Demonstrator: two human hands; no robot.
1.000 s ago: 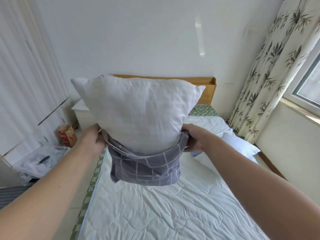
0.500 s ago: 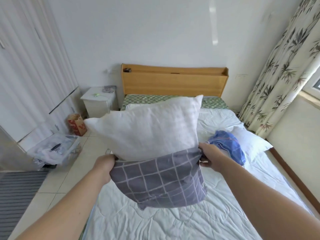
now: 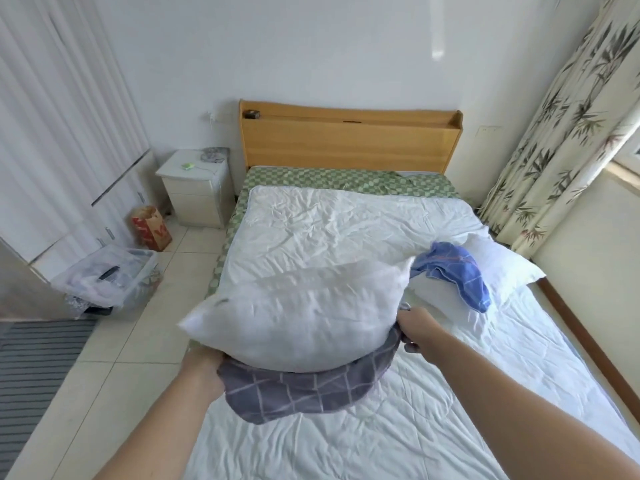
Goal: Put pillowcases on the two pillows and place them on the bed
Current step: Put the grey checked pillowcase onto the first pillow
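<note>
A white pillow tips forward and low over the bed, its near end tucked into a grey checked pillowcase. My left hand grips the case's open edge on the left. My right hand grips the same edge on the right. Most of the pillow sticks out of the case, blurred by motion. A second white pillow lies at the bed's right side with a blue checked pillowcase draped over it.
A wooden headboard stands at the far end, with a white nightstand to its left. A paper bag and a clear bin sit on the tiled floor at left. Patterned curtains hang at right.
The pillow and grey case came down from upright at chest height to low and tilted forward over the bed. Both hands dropped with it, keeping their grip on the case's edge.
</note>
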